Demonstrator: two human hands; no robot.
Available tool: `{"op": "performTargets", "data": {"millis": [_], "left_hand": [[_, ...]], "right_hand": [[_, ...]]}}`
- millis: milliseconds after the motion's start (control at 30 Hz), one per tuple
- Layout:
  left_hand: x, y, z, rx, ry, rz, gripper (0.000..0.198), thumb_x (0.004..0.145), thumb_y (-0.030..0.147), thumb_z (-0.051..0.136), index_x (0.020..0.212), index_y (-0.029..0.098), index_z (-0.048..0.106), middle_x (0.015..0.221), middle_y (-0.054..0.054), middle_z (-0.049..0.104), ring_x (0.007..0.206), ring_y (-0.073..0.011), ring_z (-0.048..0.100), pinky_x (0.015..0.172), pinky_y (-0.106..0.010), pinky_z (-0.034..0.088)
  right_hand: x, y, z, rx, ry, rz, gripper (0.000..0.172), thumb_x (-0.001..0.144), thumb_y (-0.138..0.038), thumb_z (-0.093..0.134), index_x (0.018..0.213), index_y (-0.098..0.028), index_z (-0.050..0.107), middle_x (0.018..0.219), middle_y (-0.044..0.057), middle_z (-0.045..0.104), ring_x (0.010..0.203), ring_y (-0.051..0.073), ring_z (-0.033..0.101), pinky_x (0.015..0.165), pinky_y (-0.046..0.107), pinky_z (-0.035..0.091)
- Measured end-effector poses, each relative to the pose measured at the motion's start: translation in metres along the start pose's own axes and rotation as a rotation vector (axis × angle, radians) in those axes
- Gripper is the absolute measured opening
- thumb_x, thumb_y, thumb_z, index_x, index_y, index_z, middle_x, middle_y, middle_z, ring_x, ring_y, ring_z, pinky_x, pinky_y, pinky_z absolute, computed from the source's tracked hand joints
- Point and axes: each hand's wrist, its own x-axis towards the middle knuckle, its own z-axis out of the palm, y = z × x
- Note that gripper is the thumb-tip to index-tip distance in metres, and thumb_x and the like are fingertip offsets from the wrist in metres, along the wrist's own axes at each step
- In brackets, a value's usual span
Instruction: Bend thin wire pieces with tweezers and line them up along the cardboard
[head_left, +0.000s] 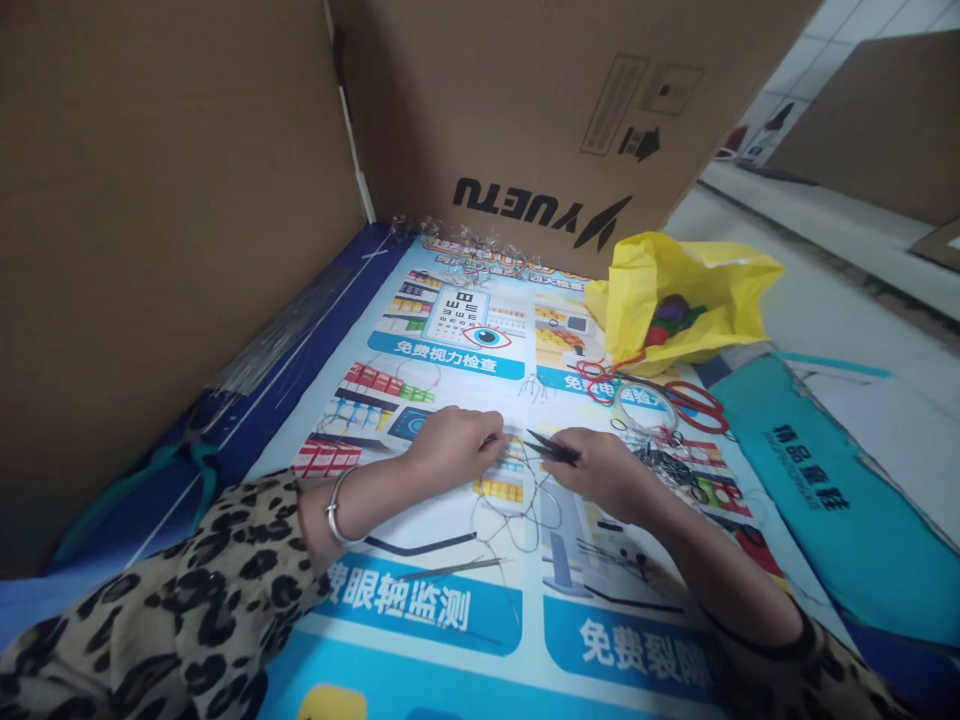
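Observation:
My left hand [461,442] is closed, its fingertips pinching one end of a thin wire shape [536,515]; a small dark bit shows at the fingers. The bent loops of this wire spread over the printed sheet below both hands. In my closed right hand [607,470] is a small black tool [553,449] with two pointed tips, slightly apart. These tips point left toward my left fingertips, close to the wire. Whether they touch it I cannot tell. Loose straight wires [450,570] lie nearer to me on the sheet.
Cardboard walls [480,110] stand at the back and left. Teal-handled pliers [172,465] and a bundle of wires [277,330] lie left. Rightward are a yellow bag [690,340], red-handled scissors [701,405], tangled dark wire [671,460] and a teal box [847,480]. Wire pieces [480,250] line the back.

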Motion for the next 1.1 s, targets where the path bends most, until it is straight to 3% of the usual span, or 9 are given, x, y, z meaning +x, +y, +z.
{"op": "performTargets", "data": {"millis": [400, 667, 833, 1100], "left_hand": [[-0.002, 0.004, 0.0, 0.142, -0.012, 0.067, 0.017, 0.081, 0.028, 0.043, 0.075, 0.018, 0.056, 0.062, -0.002, 0.06, 0.058, -0.0148, 0.053, 0.052, -0.024, 0.028], [-0.003, 0.002, 0.004, 0.107, 0.064, 0.125, 0.019, 0.082, 0.028, 0.043, 0.07, 0.018, 0.054, 0.061, -0.001, 0.059, 0.058, -0.0132, 0.052, 0.052, -0.024, 0.029], [-0.003, 0.001, 0.007, 0.054, 0.126, 0.231, 0.021, 0.084, 0.026, 0.043, 0.069, 0.018, 0.054, 0.065, 0.001, 0.06, 0.064, -0.0126, 0.053, 0.06, -0.025, 0.034], [-0.002, -0.001, 0.013, 0.013, 0.132, 0.253, 0.016, 0.082, 0.026, 0.047, 0.075, 0.017, 0.058, 0.072, -0.001, 0.064, 0.069, -0.0152, 0.057, 0.065, -0.028, 0.038]], "right_hand": [[-0.003, -0.016, -0.003, -0.194, -0.069, 0.016, 0.012, 0.069, -0.025, 0.046, 0.065, -0.02, 0.055, 0.066, 0.001, 0.06, 0.058, 0.012, 0.047, 0.051, 0.024, 0.023], [-0.011, -0.005, -0.002, 0.007, 0.021, 0.051, 0.012, 0.075, -0.028, 0.046, 0.068, -0.019, 0.052, 0.065, -0.001, 0.056, 0.059, 0.011, 0.047, 0.052, 0.022, 0.026], [-0.006, -0.012, -0.002, 0.174, 0.115, -0.002, 0.014, 0.075, -0.031, 0.047, 0.067, -0.019, 0.049, 0.062, -0.003, 0.051, 0.059, 0.01, 0.044, 0.053, 0.021, 0.028], [0.015, -0.016, 0.007, 0.324, 0.053, -0.071, 0.02, 0.07, -0.034, 0.054, 0.062, -0.017, 0.05, 0.055, -0.006, 0.041, 0.054, 0.008, 0.036, 0.049, 0.02, 0.026]]}}
